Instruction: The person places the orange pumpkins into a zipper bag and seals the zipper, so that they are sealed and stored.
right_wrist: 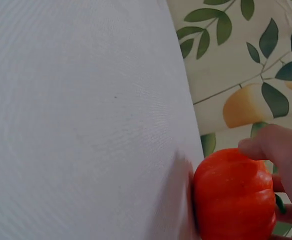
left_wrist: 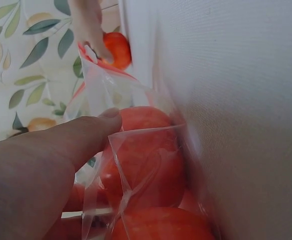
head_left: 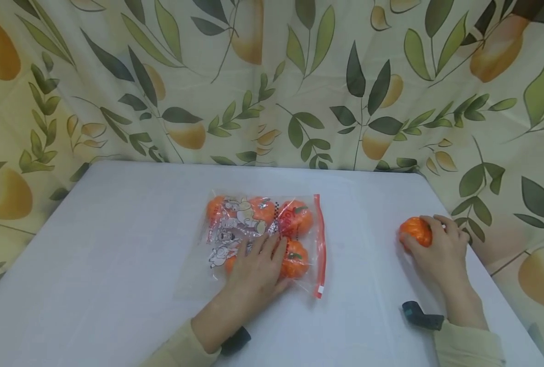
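A clear zip bag (head_left: 226,255) with a red zip edge and printed cartoon figures lies on the white table, several small orange toy pumpkins (head_left: 294,219) inside it. My left hand (head_left: 258,270) rests on the bag's near part, fingers spread over the plastic; in the left wrist view its thumb (left_wrist: 105,122) touches the plastic beside a pumpkin. Over by the table's right edge, my right hand (head_left: 443,250) grips a single orange pumpkin (head_left: 416,232) with thumb and fingers. The right wrist view shows that pumpkin (right_wrist: 233,195) close up, its green stem under the fingers.
The white table (head_left: 115,244) reaches back to a hanging curtain (head_left: 290,102) printed with leaves and fruit. A dark wrist-worn device (head_left: 420,316) sits at my right cuff, another (head_left: 236,341) at the left. The table's right edge (right_wrist: 191,100) runs close beside the lone pumpkin.
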A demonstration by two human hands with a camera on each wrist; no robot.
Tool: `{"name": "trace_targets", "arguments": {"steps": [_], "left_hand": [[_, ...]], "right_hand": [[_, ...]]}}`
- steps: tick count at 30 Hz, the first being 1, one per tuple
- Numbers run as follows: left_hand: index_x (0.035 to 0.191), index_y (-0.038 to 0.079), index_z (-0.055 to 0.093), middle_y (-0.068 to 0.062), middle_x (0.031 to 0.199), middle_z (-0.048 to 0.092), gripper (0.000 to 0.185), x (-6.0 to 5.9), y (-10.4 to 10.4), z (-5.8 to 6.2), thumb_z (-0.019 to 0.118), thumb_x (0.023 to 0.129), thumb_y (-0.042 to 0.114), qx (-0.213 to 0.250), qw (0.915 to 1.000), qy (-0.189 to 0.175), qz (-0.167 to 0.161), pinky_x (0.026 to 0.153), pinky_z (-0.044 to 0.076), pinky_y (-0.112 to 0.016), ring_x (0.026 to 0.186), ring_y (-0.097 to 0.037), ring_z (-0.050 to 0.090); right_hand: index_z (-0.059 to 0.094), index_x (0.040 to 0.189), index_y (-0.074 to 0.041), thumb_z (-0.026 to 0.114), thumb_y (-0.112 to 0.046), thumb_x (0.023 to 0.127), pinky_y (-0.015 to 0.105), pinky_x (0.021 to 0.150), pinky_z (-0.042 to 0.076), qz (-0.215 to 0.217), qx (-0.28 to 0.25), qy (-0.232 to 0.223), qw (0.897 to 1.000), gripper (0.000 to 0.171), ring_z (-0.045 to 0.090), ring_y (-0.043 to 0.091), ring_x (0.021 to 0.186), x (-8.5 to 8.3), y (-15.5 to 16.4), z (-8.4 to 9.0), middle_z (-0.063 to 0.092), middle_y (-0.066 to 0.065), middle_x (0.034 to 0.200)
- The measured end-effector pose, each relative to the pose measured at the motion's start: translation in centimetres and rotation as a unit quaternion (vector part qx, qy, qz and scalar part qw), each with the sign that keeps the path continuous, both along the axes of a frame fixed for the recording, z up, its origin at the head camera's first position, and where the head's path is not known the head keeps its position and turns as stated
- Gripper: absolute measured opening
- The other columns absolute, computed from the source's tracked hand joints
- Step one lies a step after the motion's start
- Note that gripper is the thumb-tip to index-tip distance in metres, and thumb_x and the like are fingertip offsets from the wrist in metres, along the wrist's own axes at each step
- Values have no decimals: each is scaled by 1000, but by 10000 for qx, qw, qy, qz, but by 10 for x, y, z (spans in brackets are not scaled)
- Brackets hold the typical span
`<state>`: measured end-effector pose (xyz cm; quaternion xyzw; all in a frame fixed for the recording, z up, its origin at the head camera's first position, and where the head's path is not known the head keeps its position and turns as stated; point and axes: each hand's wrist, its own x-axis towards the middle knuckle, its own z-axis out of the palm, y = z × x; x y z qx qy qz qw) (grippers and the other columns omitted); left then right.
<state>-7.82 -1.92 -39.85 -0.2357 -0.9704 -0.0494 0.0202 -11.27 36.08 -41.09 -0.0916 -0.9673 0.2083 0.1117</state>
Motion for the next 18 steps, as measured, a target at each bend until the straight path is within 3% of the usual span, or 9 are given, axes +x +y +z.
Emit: {"name": "trace_targets", "arguments": {"steps": [5,18], "left_hand": [[149,14,45,-8,155,45,80,1,0,0,62,88,63,26,10000,56,-13,114,34,-60,143,-30,42],[149,14,44,-8,155,44,81,1,0,1,64,87,62,66,10000,-45,-13,115,33,-61,143,-30,41]], "right_hand": [[41,142,7,61,-25,95,73,97,40,27,-292,-204,9994,60,30,57,123,0,2,2,28,38,143],[44,139,6,63,-21,94,72,96,42,55,-491,-163,9986,56,37,54,119,2,-9,8,31,37,139]]}}
